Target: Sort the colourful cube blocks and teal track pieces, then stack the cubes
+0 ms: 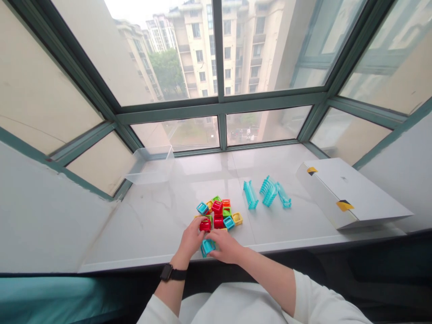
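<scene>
One turquoise toy block (207, 247) sits pinched in the right hand (227, 246) near the front edge of the surface (135, 238), the left hand (191, 237) curls against a red toy block (204, 226), grip unclear, and steady fingertips should prevent drops.

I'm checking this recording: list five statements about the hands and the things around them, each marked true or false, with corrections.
1. The right hand holds a blue block. True.
2. The black watch is on the right wrist. False: it is on the left wrist.
3. Turquoise plastic pieces lie to the right of the block pile. True.
4. The white box stands at the left end of the ledge. False: it is at the right end.
5. The left hand touches a red block. True.
</scene>
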`<control>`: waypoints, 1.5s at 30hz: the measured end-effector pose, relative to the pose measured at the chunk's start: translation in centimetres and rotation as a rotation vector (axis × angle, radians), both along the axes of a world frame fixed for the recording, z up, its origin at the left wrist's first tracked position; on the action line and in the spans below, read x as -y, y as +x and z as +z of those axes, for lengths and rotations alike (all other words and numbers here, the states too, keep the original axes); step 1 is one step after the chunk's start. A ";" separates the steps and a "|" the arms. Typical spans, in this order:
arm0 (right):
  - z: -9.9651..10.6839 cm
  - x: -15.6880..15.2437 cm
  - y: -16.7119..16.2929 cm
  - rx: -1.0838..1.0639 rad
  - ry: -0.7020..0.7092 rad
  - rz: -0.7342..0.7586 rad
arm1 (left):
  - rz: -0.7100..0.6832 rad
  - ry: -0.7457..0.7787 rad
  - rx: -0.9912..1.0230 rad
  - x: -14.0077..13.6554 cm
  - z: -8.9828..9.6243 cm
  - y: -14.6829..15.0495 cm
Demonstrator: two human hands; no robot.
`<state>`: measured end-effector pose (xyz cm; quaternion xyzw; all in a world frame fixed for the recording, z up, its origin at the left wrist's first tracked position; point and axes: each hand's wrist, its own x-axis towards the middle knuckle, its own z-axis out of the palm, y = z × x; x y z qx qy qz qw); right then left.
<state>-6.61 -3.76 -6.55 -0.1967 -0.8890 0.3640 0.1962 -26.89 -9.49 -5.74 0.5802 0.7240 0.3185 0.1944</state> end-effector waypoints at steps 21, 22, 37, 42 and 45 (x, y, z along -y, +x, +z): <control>-2.2 -4.2 -0.3 0.216 0.278 -0.506 | 0.168 0.028 0.213 1.3 -1.8 1.7; -2.1 -4.2 -0.8 0.255 0.281 -0.541 | 0.160 0.015 0.206 1.3 -1.8 1.8; -6.6 -4.6 3.5 0.076 0.207 -0.626 | 0.347 0.178 0.250 -0.6 -3.7 0.5; -6.9 -4.9 0.5 0.074 0.202 -0.646 | 0.260 0.130 0.222 -5.1 -1.6 0.0; -6.7 -5.3 -0.7 0.049 0.201 -0.659 | 0.196 0.159 0.108 -6.0 -1.0 0.2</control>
